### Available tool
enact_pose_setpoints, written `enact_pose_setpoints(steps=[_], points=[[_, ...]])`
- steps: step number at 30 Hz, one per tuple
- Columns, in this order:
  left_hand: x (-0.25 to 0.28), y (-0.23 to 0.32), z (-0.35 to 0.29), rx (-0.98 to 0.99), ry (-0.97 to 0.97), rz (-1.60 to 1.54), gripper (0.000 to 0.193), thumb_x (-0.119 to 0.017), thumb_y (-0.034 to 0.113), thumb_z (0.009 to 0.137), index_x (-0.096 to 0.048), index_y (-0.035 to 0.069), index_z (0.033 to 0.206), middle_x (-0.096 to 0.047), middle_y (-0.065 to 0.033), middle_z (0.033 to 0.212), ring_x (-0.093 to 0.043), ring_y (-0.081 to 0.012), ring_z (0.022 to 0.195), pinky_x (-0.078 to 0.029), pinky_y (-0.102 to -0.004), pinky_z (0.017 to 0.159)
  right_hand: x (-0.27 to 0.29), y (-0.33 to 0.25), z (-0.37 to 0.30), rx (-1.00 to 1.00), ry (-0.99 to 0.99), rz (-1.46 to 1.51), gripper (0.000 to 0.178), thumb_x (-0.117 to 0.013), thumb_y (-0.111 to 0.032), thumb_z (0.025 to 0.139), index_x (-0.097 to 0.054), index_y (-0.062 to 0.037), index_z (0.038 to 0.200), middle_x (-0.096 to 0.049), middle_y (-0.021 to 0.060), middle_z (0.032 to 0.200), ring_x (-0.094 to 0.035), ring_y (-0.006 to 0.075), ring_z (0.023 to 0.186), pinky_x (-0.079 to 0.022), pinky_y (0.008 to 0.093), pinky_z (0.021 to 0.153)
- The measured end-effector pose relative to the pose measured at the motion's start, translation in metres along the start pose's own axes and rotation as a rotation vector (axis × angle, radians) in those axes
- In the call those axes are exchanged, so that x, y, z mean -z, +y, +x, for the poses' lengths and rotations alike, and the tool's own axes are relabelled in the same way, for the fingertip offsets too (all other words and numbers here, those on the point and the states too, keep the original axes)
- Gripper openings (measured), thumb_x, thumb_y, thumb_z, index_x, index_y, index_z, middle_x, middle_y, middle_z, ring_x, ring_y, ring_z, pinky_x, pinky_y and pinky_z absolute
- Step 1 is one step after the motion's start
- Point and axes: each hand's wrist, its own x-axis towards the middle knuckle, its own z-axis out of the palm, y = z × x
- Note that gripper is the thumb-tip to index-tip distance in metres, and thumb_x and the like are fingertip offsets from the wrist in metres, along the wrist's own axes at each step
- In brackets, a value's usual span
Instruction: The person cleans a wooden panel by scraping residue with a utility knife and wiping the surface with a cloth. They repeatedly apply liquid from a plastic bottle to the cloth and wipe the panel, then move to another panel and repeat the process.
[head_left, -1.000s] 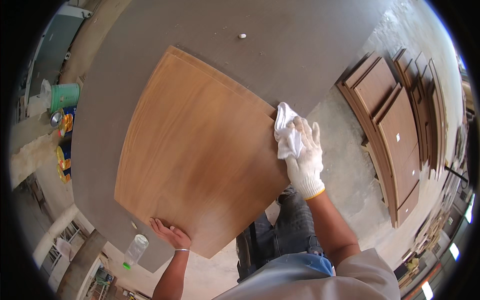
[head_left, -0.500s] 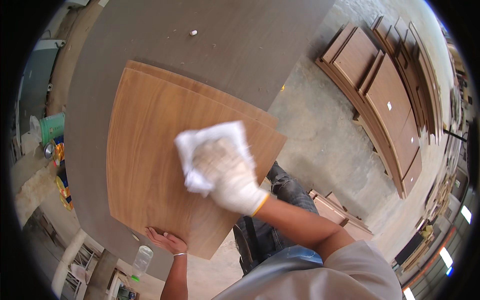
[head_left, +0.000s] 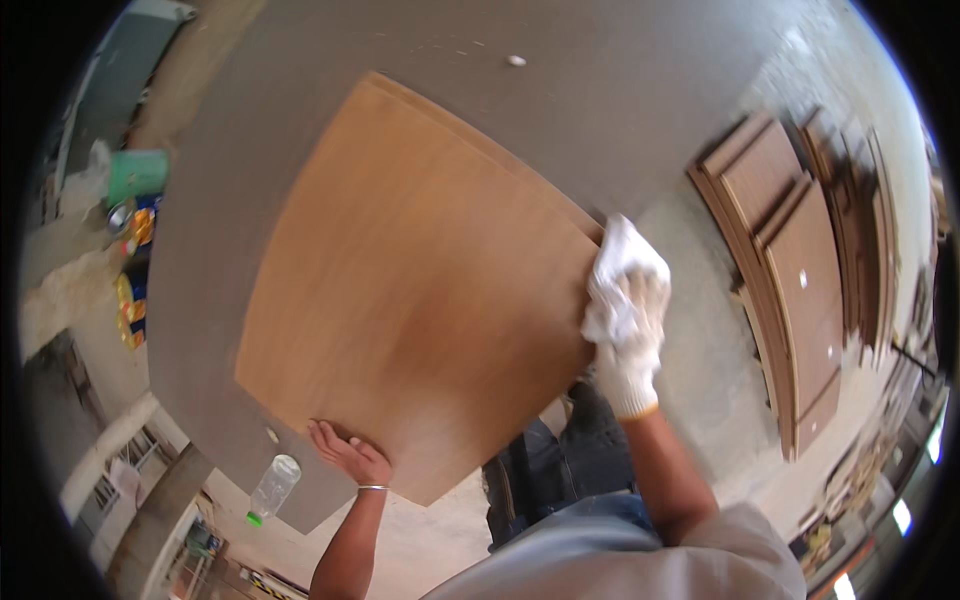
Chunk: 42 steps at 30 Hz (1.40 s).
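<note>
Bottle: a clear plastic bottle [head_left: 271, 488] lies on the grey table [head_left: 230, 200], just left of the bare hand.
Left hand [head_left: 345, 455]: bare, open, fingers pressing the wooden panel [head_left: 410, 290] at its near edge.
Panel: flat on the table, between both hands.
Right hand [head_left: 632, 335]: gloved, clutching a white cloth [head_left: 615, 270] at the panel's right edge.
Right side: stacked wooden doors [head_left: 800, 290] on the floor, well apart.

R hand [head_left: 632, 335], gloved, presses white cloth [head_left: 615, 270] on right edge of wood panel [head_left: 420, 290]; bare L hand [head_left: 345, 455] steadies near edge. Panel lies on grey bench [head_left: 230, 200], plastic bottle [head_left: 272, 488] near L hand.
</note>
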Motion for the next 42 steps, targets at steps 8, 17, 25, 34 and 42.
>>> enact_pose_setpoints(steps=[8, 17, 25, 34, 42], points=[[-0.001, -0.002, 0.006, -0.014, -0.036, -0.042, 0.062, -0.036, 0.027, 0.106, -0.030, -0.009, 0.156, -0.027, -0.0331, 0.165, -0.026, -0.0545, 0.151, -0.018, -0.0662, 0.122, 0.004, -0.005, 0.003, -0.128, -0.037, 0.031, 0.048, -0.057, -0.008, 0.097, -0.057, -0.0019, 0.145, -0.045, 0.0239, 0.160, -0.038, 0.0468, 0.150, -0.022, 0.0569, 0.128], [0.006, 0.003, 0.002, -0.017, -0.051, -0.067, 0.062, -0.036, 0.024, 0.106, -0.028, -0.011, 0.157, -0.026, -0.0356, 0.165, -0.025, -0.0574, 0.150, -0.018, -0.0672, 0.122, -0.021, -0.061, 0.120, 0.248, -0.077, -0.132, 0.041, -0.058, -0.017, 0.099, -0.065, -0.0041, 0.138, -0.061, 0.0203, 0.147, -0.049, 0.0423, 0.143, -0.035, 0.0498, 0.124], [0.007, 0.007, 0.005, 0.007, -0.040, -0.083, 0.064, -0.037, 0.027, 0.104, -0.031, -0.013, 0.154, -0.028, -0.0372, 0.163, -0.026, -0.0589, 0.149, -0.019, -0.0688, 0.122, -0.116, -0.170, 0.286, 0.513, -0.003, -0.202, 0.055, -0.065, -0.030, 0.095, -0.059, -0.0040, 0.144, -0.053, 0.0151, 0.153, -0.044, 0.0357, 0.144, -0.035, 0.0464, 0.121], [0.010, 0.006, 0.004, 0.054, -0.032, -0.106, 0.065, -0.039, 0.026, 0.102, -0.031, -0.010, 0.155, -0.027, -0.0356, 0.164, -0.025, -0.0562, 0.152, -0.018, -0.0709, 0.121, -0.136, -0.251, 0.270, 0.502, -0.185, 0.120, 0.051, -0.065, -0.038, 0.096, -0.060, -0.0125, 0.139, -0.056, 0.0142, 0.148, -0.044, 0.0348, 0.146, -0.031, 0.0427, 0.125], [0.006, 0.008, 0.001, 0.102, -0.035, -0.113, 0.067, -0.042, 0.026, 0.100, -0.031, -0.008, 0.157, -0.028, -0.0349, 0.164, -0.026, -0.0561, 0.152, -0.019, -0.0717, 0.121, -0.159, -0.286, 0.247, 0.453, -0.534, 0.467, 0.040, -0.057, -0.032, 0.101, -0.059, -0.0098, 0.134, -0.065, 0.0118, 0.132, -0.060, 0.0276, 0.124, -0.049, 0.0400, 0.110]])
